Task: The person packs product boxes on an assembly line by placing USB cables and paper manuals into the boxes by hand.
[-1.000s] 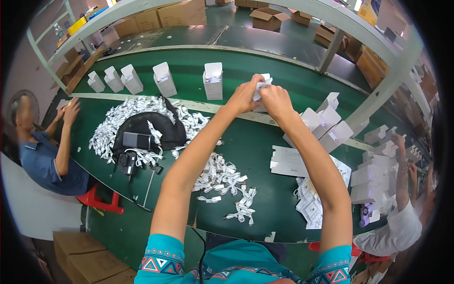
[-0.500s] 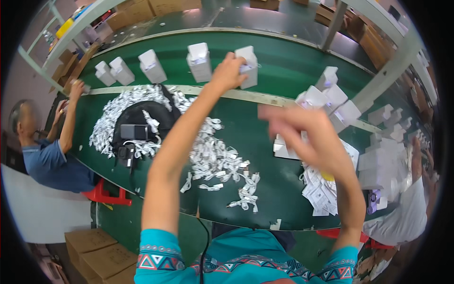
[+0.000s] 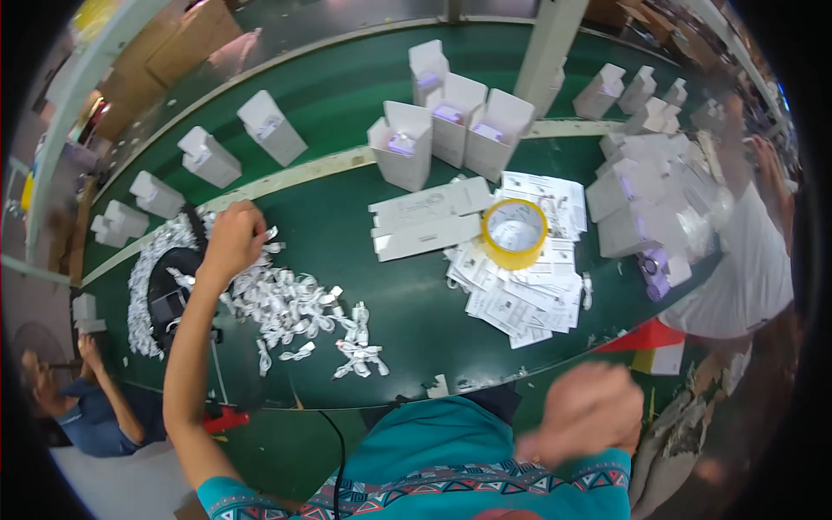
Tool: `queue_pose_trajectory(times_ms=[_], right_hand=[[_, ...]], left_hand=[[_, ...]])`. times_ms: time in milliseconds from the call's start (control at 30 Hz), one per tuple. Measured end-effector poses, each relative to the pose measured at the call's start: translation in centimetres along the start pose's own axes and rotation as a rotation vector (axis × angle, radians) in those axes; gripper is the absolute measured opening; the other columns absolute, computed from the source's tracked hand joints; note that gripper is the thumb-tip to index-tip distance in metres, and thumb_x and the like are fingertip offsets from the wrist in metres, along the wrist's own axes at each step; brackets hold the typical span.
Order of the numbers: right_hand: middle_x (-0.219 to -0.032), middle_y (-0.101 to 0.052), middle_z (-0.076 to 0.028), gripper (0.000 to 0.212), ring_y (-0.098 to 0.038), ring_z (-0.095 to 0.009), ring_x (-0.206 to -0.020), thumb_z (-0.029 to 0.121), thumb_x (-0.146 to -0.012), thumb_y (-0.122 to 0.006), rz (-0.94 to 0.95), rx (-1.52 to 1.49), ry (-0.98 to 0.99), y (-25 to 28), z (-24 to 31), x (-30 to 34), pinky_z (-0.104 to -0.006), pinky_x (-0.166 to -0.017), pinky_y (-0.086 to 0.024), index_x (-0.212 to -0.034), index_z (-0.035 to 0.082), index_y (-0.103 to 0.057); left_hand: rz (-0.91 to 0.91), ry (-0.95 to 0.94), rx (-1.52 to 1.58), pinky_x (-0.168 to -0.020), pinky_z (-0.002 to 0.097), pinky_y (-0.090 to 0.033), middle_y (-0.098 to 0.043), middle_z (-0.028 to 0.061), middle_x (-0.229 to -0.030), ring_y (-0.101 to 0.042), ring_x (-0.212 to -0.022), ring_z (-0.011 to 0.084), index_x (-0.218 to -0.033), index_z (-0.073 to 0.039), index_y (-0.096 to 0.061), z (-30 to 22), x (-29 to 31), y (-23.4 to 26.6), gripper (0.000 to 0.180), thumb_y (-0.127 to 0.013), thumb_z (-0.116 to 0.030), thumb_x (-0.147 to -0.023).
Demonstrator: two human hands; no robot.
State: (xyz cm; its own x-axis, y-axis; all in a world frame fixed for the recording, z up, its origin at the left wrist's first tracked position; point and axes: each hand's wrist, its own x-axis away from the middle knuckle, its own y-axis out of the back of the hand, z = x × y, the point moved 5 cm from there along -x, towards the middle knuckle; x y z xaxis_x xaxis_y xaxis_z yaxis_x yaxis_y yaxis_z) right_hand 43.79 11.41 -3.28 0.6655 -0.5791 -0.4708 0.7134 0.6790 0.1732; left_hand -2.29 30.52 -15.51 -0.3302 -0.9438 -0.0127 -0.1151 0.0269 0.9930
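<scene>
My left hand [image 3: 234,236] is at the upper edge of a pile of white USB cables [image 3: 282,303], its fingers closed on a white cable [image 3: 272,234] whose end sticks out beside the fingertips. My right hand [image 3: 594,407] is off the front edge of the table, close to my body. It is smeared by motion, and its fingers cannot be made out. Three open white boxes [image 3: 401,160] with purple items inside stand upright at the middle. In front of them lie flattened white cartons [image 3: 425,221] and a roll of yellow tape [image 3: 515,234] on printed leaflets [image 3: 520,303].
More open white boxes [image 3: 208,160] line the green belt [image 3: 334,113] behind the table. A black bag [image 3: 169,282] sits within the cables. White boxes [image 3: 620,204] crowd the right, beside a person in a white shirt [image 3: 745,260]. Another person [image 3: 91,399] works at far left.
My left hand has left an open box on the belt and come down to the cable pile. My right hand has dropped from above the table towards my body. The view has turned right.
</scene>
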Motion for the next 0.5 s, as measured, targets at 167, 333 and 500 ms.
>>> queue_pose_trajectory(times_ms=[167,333,500], right_hand=[[-0.114,-0.067,-0.018,0.040,-0.064,-0.033,-0.090,0.001,-0.081,-0.081,-0.313,1.057,-0.422,6.7,-9.2,5.3,-0.0420,-0.077,-0.054,-0.120,-0.004,-0.072],[-0.128,-0.062,-0.019,0.042,-0.060,-0.032,-0.100,-0.003,-0.084,-0.078,-0.267,1.183,-0.507,6.3,-12.0,6.9,-0.0409,-0.087,-0.053,-0.125,-0.003,-0.070],[-0.111,-0.069,-0.017,0.037,-0.066,-0.032,-0.096,-0.006,-0.082,-0.077,-0.248,1.260,-0.425,5.9,-12.3,7.4,-0.0408,-0.082,-0.056,-0.119,-0.001,-0.074]], left_hand=[[-0.166,0.108,0.678,-0.095,0.0335,-0.054,-0.070,0.0057,-0.099,-0.067,-0.105,0.0164,-0.096,-0.003,-0.069,-2.5,-2.7,3.3,0.011,-0.076,-0.011,-0.094],[-0.563,-0.418,0.556,-0.107,0.0400,-0.048,-0.062,0.0167,-0.136,-0.060,-0.128,0.0311,-0.095,-0.003,-0.071,-15.5,-8.7,7.3,0.011,-0.079,-0.009,-0.090],[-0.480,-0.351,0.467,-0.090,0.0421,-0.054,-0.063,0.0180,-0.129,-0.067,-0.107,0.0358,-0.095,-0.001,-0.073,-17.2,-13.9,2.5,0.012,-0.079,-0.006,-0.086]])
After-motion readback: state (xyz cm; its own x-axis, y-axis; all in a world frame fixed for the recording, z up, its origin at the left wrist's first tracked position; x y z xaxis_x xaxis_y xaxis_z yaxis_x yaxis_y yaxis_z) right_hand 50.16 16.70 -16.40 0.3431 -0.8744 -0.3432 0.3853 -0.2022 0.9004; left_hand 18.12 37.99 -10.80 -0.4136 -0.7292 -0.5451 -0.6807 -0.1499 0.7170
